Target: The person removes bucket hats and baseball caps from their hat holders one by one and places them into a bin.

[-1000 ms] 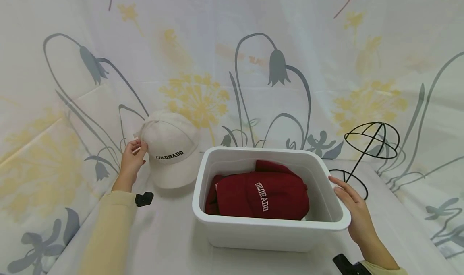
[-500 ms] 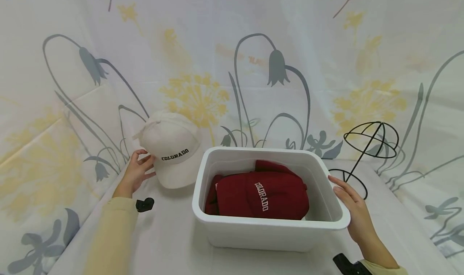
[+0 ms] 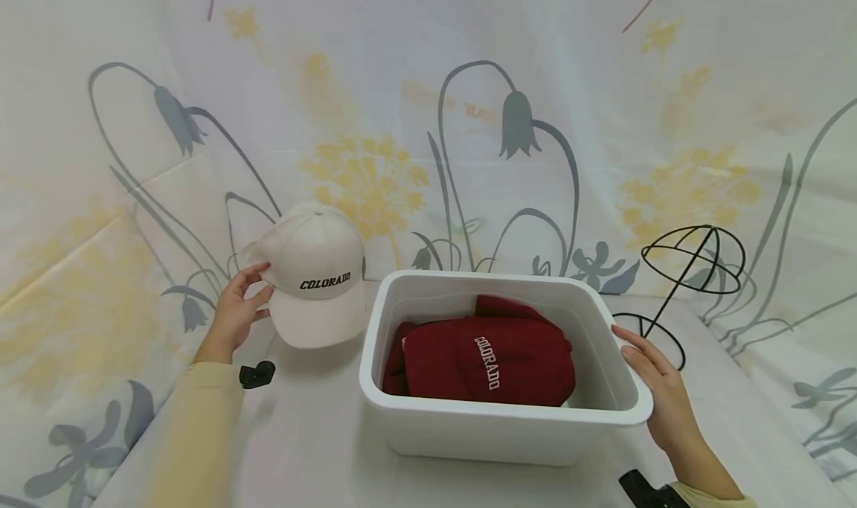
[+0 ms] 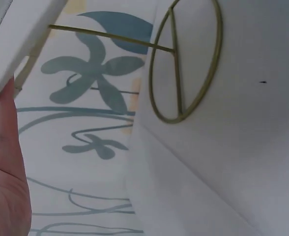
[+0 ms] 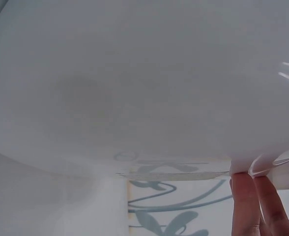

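Note:
A cream baseball cap (image 3: 321,248) with COLORADO across its front sits at the left, on a thin wire hat stand (image 4: 176,54) whose round base shows in the left wrist view. My left hand (image 3: 234,307) pinches the cap's left edge between thumb and fingers. On the right, my right hand (image 3: 659,389) lies against the rim of a white plastic bin (image 3: 509,437). Its fingers (image 5: 245,201) are straight and touch the bin's outside in the right wrist view. Inside the bin lies a dark red cap (image 3: 442,359), also lettered COLORADO, with more red fabric behind it.
A black wire hat stand (image 3: 669,296) with a domed top stands bare behind the bin's right end, partly hidden by it. Behind everything hangs a flower-printed white cloth (image 3: 402,84). The white tabletop (image 3: 315,433) runs in front of the cream cap.
The cream cap has turned a little and its lettering sits more level. My left hand shifted down along its edge, then took hold of it again. The right hand and bin have stayed put.

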Demonstrator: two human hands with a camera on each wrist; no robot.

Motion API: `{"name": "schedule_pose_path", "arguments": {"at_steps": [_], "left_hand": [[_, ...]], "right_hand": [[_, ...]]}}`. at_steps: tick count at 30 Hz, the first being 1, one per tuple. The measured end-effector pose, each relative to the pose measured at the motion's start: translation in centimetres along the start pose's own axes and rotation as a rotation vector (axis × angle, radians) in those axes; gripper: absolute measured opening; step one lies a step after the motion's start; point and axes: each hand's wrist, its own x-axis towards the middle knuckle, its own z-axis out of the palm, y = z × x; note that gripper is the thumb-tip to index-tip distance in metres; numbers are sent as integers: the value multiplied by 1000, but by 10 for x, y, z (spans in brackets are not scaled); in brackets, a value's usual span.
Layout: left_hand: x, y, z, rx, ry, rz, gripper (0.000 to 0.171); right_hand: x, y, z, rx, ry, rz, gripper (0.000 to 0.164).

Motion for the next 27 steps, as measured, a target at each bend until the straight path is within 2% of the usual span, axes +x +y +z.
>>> {"name": "schedule_pose_path", "arguments": {"at_steps": [8, 12, 14, 17, 22, 27], "left_hand": [[3, 21, 1, -185, 27, -6, 36], [6, 36, 11, -242, 54, -34, 40], [8, 47, 17, -231, 69, -50, 43], [11, 68, 27, -141, 82, -69, 46], [16, 103, 40, 139, 62, -98, 50], [23, 125, 53, 308, 53, -71, 49]], "right_hand": [[1, 2, -1, -3, 6, 16, 38], [1, 2, -1, 12, 1, 6, 37], [2, 2, -1, 21, -6, -2, 37], [2, 2, 1, 29, -14, -8, 37], [0, 1, 1, 25, -2, 7, 37], [0, 1, -1, 24, 8, 12, 37]]}}
